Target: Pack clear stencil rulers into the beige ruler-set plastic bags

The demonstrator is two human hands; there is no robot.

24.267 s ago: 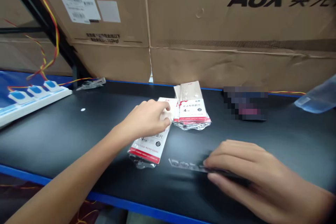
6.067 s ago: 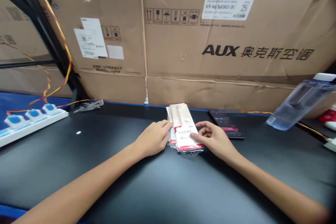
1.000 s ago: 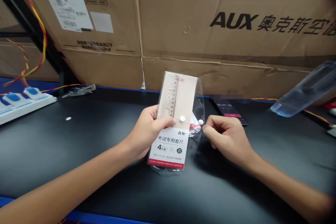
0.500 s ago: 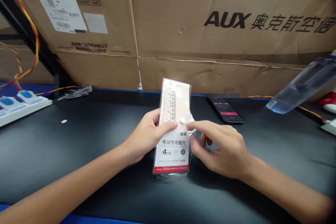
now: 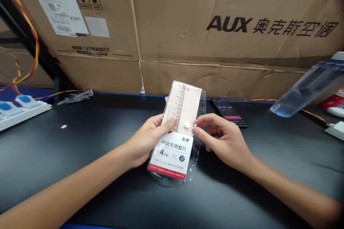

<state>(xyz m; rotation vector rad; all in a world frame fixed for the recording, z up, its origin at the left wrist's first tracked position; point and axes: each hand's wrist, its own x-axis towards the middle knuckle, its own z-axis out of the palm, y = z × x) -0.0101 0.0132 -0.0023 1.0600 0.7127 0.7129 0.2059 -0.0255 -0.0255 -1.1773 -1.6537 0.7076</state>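
Short of the far edge of the bench (image 5: 102,121), the left hand (image 5: 146,137) pinches the ruler packet (image 5: 174,148) while the right hand (image 5: 225,141) apparently adjusts its wrapper (image 5: 194,164) (grip unclear), calling for steadiness.

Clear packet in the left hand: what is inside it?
The clear packet shows a ruler-like strip with scale marks in its upper part. Whatever lies behind the white label is covered, and the left hand hides some.

The packet (image 5: 175,139) partly hides the left hand (image 5: 145,140).
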